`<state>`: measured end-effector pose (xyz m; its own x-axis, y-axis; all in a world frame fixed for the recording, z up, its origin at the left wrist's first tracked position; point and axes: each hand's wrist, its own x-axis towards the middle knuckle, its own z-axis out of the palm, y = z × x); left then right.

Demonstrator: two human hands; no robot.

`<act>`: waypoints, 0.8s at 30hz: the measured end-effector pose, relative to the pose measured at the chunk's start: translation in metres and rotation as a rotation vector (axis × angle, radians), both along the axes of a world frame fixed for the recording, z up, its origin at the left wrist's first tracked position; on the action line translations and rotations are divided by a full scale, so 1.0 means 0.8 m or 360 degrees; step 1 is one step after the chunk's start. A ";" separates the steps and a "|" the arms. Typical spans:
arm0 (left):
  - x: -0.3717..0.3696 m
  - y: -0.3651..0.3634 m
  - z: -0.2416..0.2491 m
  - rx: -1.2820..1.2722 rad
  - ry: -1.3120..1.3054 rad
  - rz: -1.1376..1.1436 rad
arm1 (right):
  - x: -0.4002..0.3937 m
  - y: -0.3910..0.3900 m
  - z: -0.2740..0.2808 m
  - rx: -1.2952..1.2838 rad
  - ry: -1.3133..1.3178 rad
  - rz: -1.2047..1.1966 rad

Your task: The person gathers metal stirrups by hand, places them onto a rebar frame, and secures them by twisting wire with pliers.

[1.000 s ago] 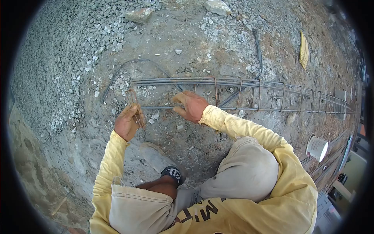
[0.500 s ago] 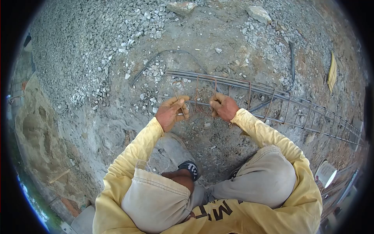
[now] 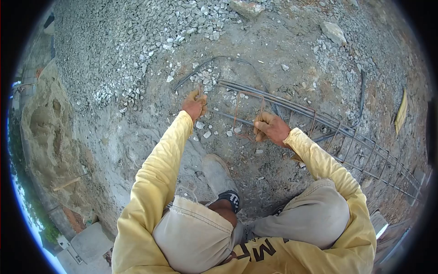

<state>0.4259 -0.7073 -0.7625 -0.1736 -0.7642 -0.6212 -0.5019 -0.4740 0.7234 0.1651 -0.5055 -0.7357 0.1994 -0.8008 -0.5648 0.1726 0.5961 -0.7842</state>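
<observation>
A rebar cage (image 3: 335,119) lies on the ground to the right, its long bars joined by thin square stirrups. My left hand (image 3: 195,105) is closed around a thin rusty steel stirrup (image 3: 199,86), just left of the bar ends; most of that piece is hidden by the fingers. Near the left end of the cage, my right hand (image 3: 271,127) pinches another rusty stirrup (image 3: 262,106). Between the hands, one more stirrup (image 3: 235,114) stands around the bars. A lower bar (image 3: 230,116) runs from near my left hand toward the right one.
A gravel heap (image 3: 105,55) spreads across the upper left, with a sand pile (image 3: 48,123) at the far left. Black tubing (image 3: 214,58) curves behind the bars. Larger stones (image 3: 334,33) lie at the top. My shoe (image 3: 216,171) rests close to the work.
My left hand has moved left and away from my right hand, carrying its stirrup beyond the bar ends. My right hand stays by the cage. The whole view has shifted slightly.
</observation>
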 end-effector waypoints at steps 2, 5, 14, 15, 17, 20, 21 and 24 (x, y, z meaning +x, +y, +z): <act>-0.003 0.007 -0.020 -0.0216 -0.0110 -0.0017 | 0.008 -0.012 0.004 0.0113 -0.0147 -0.0105; -0.008 0.027 -0.008 -0.0708 -0.0364 -0.0251 | 0.010 -0.025 0.011 0.0162 -0.0144 -0.0132; -0.022 0.101 0.064 0.0789 0.0507 -0.0168 | 0.026 -0.041 0.010 0.0188 -0.0327 -0.0212; -0.015 0.099 0.063 0.0804 0.0527 -0.0164 | 0.021 -0.040 0.009 0.0087 0.0009 -0.0032; -0.005 0.092 0.070 0.0825 0.0557 -0.0151 | 0.003 -0.039 0.010 -0.0132 0.0667 0.0335; 0.011 0.082 0.070 0.0592 0.0440 -0.0123 | -0.024 -0.016 0.006 -0.0643 0.1798 0.0268; 0.014 0.078 0.071 0.0502 0.0396 -0.0114 | -0.032 -0.010 0.010 -0.0589 0.1928 0.0369; 0.022 0.068 0.073 0.0317 0.0285 -0.0084 | -0.045 0.001 0.030 -0.0429 0.2207 0.0639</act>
